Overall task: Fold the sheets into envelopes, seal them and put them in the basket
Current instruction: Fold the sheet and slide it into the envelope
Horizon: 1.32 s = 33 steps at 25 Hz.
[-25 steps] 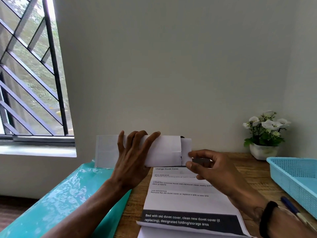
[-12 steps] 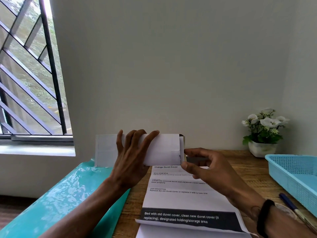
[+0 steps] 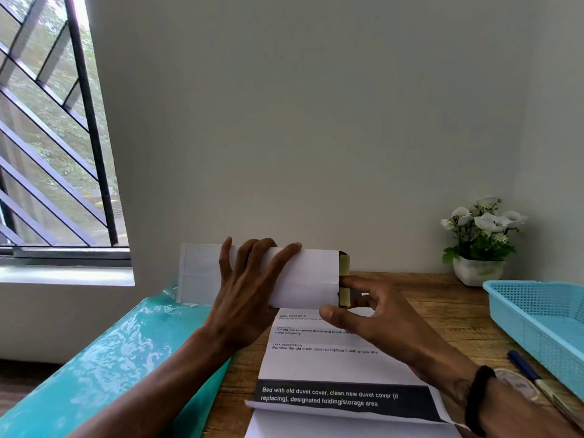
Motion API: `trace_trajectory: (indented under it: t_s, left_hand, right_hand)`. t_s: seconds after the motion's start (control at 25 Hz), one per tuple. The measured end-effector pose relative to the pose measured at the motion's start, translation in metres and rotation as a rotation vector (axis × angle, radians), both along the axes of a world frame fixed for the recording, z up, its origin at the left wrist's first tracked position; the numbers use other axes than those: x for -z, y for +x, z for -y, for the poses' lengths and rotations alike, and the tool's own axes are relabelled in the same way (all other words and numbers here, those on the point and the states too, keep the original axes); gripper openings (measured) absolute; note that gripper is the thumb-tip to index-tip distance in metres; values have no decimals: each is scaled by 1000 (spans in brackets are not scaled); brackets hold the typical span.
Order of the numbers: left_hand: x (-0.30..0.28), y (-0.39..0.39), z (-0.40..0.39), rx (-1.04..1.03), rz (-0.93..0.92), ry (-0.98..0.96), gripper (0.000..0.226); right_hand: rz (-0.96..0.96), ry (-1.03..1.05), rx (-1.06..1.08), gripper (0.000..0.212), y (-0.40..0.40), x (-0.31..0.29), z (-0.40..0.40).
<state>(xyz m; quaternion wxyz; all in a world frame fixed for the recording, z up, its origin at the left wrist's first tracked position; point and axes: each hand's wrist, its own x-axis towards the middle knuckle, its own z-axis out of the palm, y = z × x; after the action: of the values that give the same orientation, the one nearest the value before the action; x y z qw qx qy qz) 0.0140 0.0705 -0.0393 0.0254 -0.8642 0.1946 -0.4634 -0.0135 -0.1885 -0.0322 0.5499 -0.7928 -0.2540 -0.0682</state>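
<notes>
Above the table edge, folded envelope [image 3: 303,276] gripped by left hand [image 3: 249,298], right hand [image 3: 376,314] pinching its right end

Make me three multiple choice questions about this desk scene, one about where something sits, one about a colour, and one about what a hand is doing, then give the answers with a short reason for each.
1. Where is the flower pot?
A. At the far right of the table, by the wall
B. Inside the basket
C. On the window sill

2. What colour is the basket?
A. Red
B. Light blue
C. Black

3. What is the left hand doing?
A. Resting flat on the table
B. Holding a pen
C. Gripping the folded envelope held up off the table

Answers:
1. A, the pot stands on the wooden table against the wall, behind the basket.
2. B, its perforated walls are light blue.
3. C, its fingers curl over the envelope's top edge while the right hand works at the envelope's right end.
</notes>
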Motion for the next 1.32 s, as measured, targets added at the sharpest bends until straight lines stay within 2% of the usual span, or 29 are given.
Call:
trace_trajectory:
  t_s: [0.16, 0.28, 0.44, 0.56, 0.68, 0.8, 0.88, 1.0, 1.12, 1.2, 1.32]
  left_hand:
    - [2, -1, 9, 6, 18, 51, 105]
    - [1, -3, 13, 17, 46, 60, 105]
    - [2, -3, 15, 6, 50, 65, 105]
    - [1, -4, 18, -6, 55, 67, 102]
    - [-5, -13, 22, 46, 94, 49, 91]
    - [-19, -29, 26, 73, 60, 1, 97]
    - [-24, -36, 31, 82, -51, -145, 90]
    - [-22, -27, 32, 63, -272, -408, 63]
    - [-17, -15, 23, 57, -442, -437, 49]
    - [-19, -17, 21, 181, -701, -590, 38]
    - [-22, -26, 30, 421, -1153, -986, 35]
  right_hand:
    - [-20, -37, -5, 54, 0, 5, -4]
    - [-57, -36, -4, 46, 0, 6, -3]
    - [-82, -14, -19, 49, 0, 8, -4]
    - [-96, 146, -1, 35, 3, 7, -5]
    - [-172, 418, 1, 22, 5, 3, -2]
    - [-277, 665, 10, 18, 15, -3, 7]
    - [-328, 790, 53, 19, 24, -5, 17]
    - [-391, 858, 90, 35, 34, -1, 25]
    - [-436, 844, 145, 54, 40, 3, 27]
    - [-467, 859, 180, 56, 40, 4, 26]
    - [-511, 816, 181, 37, 38, 8, 21]
